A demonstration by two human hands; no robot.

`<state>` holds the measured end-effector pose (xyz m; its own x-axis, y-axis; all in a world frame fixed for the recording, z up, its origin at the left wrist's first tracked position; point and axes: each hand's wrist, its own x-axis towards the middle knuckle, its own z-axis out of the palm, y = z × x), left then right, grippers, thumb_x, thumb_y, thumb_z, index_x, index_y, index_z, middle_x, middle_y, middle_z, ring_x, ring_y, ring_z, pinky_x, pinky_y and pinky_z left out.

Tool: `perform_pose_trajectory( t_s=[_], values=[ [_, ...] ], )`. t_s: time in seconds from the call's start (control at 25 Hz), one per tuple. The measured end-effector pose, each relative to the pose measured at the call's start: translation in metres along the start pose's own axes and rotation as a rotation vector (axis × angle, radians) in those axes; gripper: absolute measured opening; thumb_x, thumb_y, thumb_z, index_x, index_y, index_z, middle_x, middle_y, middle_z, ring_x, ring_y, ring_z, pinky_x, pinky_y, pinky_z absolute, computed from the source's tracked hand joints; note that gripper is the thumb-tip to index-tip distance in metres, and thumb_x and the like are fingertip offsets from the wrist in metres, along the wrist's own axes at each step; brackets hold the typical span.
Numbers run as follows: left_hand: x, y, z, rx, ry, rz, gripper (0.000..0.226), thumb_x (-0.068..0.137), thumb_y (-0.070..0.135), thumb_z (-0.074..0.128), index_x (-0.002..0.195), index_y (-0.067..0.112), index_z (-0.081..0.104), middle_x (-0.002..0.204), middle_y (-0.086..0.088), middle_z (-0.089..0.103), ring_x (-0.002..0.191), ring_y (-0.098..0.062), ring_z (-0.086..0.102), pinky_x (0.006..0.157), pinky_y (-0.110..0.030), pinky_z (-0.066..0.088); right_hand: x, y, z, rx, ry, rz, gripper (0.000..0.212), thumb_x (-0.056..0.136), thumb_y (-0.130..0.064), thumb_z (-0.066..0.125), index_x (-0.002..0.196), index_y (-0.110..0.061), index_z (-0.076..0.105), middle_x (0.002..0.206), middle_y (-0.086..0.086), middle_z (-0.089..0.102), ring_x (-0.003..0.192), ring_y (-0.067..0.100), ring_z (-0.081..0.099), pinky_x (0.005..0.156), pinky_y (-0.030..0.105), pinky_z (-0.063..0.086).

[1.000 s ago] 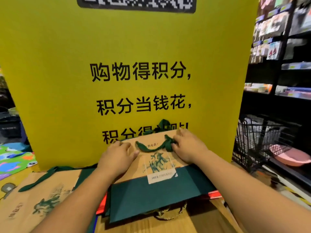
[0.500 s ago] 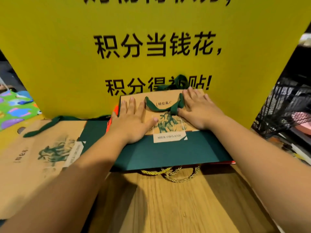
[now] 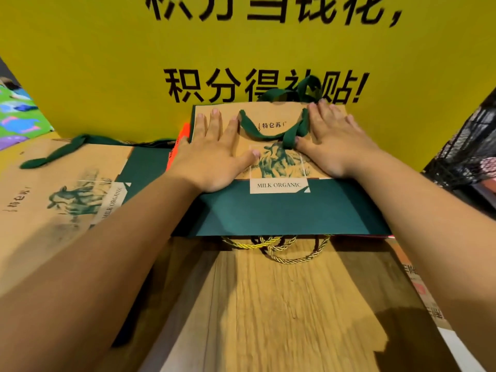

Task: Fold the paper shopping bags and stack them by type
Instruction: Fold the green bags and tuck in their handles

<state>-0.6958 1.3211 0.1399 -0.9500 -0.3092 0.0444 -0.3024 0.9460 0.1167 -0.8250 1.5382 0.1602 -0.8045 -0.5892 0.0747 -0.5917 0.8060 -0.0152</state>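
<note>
Left hand [image 3: 214,159] and right hand [image 3: 335,140] barely shifted, fingers [image 3: 214,124] flat, pressing folded kraft bag [image 3: 281,210]

Centre bag [image 3: 281,213] lies flat on the bench [image 3: 268,318], atop a stack. Rope handles [image 3: 284,251] of a lower bag poke out at its near edge. Left hand [image 3: 214,157] and right hand [image 3: 335,140] rest flat on its far half. Second bag [image 3: 48,205] lies to the left. Sign board [image 3: 107,63] stands behind; wire basket [image 3: 467,146] at far right.
</note>
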Motion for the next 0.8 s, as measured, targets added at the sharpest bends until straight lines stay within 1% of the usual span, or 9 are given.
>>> perform_pose_trajectory(
  t_s=[0.12,0.24,0.36,0.44,0.52,0.56,0.68,0.72,0.8],
  values=[
    [0.003,0.001,-0.003,-0.039,-0.020,-0.008,0.091,0.083,0.086,0.016,0.155,0.038,-0.011,0.164,-0.002,-0.020,0.150,-0.026,-0.019,0.119,-0.060,0.003,-0.001,-0.002,-0.003,-0.003,-0.005,0.002,0.083,0.096,-0.070,0.020,0.158,-0.023,-0.010,0.166,0.002,-0.013,0.153,0.020,-0.009,0.124,0.044,-0.002],
    [0.001,0.000,-0.012,-0.121,-0.063,-0.008,0.091,0.083,0.085,0.025,0.155,0.039,-0.007,0.163,0.000,-0.020,0.150,-0.025,-0.020,0.119,-0.061,-0.002,-0.009,-0.006,-0.013,0.041,0.065,0.004,0.075,0.101,-0.061,0.023,0.160,-0.021,0.002,0.167,0.004,-0.003,0.154,0.021,-0.002,0.125,0.044,0.002],
    [-0.001,-0.009,-0.036,-0.266,-0.131,0.008,0.089,0.086,0.075,0.045,0.156,0.039,0.003,0.164,-0.001,-0.016,0.150,-0.026,-0.019,0.120,-0.059,-0.003,-0.017,-0.014,-0.035,0.004,0.173,-0.010,0.066,0.101,-0.051,0.031,0.157,-0.017,0.024,0.165,0.007,0.019,0.151,0.027,0.021,0.123,0.046,0.019],
    [-0.007,-0.020,-0.054,-0.283,-0.083,0.070,0.083,0.089,0.062,0.056,0.156,0.032,0.019,0.166,-0.004,0.001,0.152,-0.027,-0.003,0.123,-0.050,0.006,-0.023,-0.023,-0.055,0.004,0.217,0.024,0.064,0.099,-0.045,0.037,0.156,-0.016,0.028,0.163,0.006,0.025,0.147,0.028,0.029,0.119,0.046,0.028],
    [-0.025,-0.043,-0.065,-0.299,0.067,0.128,0.068,0.091,0.048,0.063,0.150,0.023,0.040,0.158,-0.005,0.033,0.144,-0.024,0.029,0.116,-0.032,0.025,-0.030,-0.042,-0.078,0.140,0.255,0.014,0.069,0.093,-0.040,0.039,0.157,-0.019,0.025,0.165,0.003,0.020,0.149,0.028,0.024,0.121,0.046,0.024],
    [-0.038,-0.059,-0.067,-0.305,0.123,0.130,0.060,0.092,0.043,0.065,0.145,0.020,0.047,0.151,-0.004,0.043,0.138,-0.022,0.039,0.109,-0.029,0.031,-0.034,-0.058,-0.088,0.221,0.268,-0.028,0.069,0.092,-0.039,0.039,0.158,-0.021,0.024,0.166,0.001,0.017,0.150,0.026,0.020,0.122,0.046,0.021],
    [-0.079,-0.116,-0.059,-0.198,0.150,0.005,0.047,0.092,0.042,0.064,0.134,0.021,0.057,0.139,-0.004,0.055,0.129,-0.023,0.047,0.106,-0.037,0.039,-0.052,-0.127,-0.093,0.244,0.260,-0.217,0.058,0.097,-0.040,0.043,0.152,-0.023,0.037,0.162,-0.002,0.026,0.149,0.022,0.024,0.120,0.044,0.022],
    [-0.094,-0.135,-0.055,-0.174,0.137,-0.054,0.045,0.092,0.041,0.064,0.132,0.021,0.059,0.137,-0.005,0.056,0.126,-0.024,0.049,0.104,-0.038,0.041,-0.056,-0.152,-0.087,0.226,0.222,-0.276,0.055,0.095,-0.042,0.043,0.145,-0.021,0.047,0.156,0.002,0.038,0.144,0.025,0.034,0.118,0.045,0.029],
    [-0.126,-0.171,-0.045,-0.148,0.102,-0.179,0.043,0.090,0.044,0.063,0.126,0.020,0.063,0.131,-0.005,0.060,0.120,-0.024,0.055,0.098,-0.036,0.045,-0.060,-0.201,-0.064,0.203,0.100,-0.376,0.052,0.084,-0.047,0.041,0.123,-0.018,0.061,0.131,0.008,0.059,0.123,0.030,0.055,0.101,0.048,0.048]
  ],
)
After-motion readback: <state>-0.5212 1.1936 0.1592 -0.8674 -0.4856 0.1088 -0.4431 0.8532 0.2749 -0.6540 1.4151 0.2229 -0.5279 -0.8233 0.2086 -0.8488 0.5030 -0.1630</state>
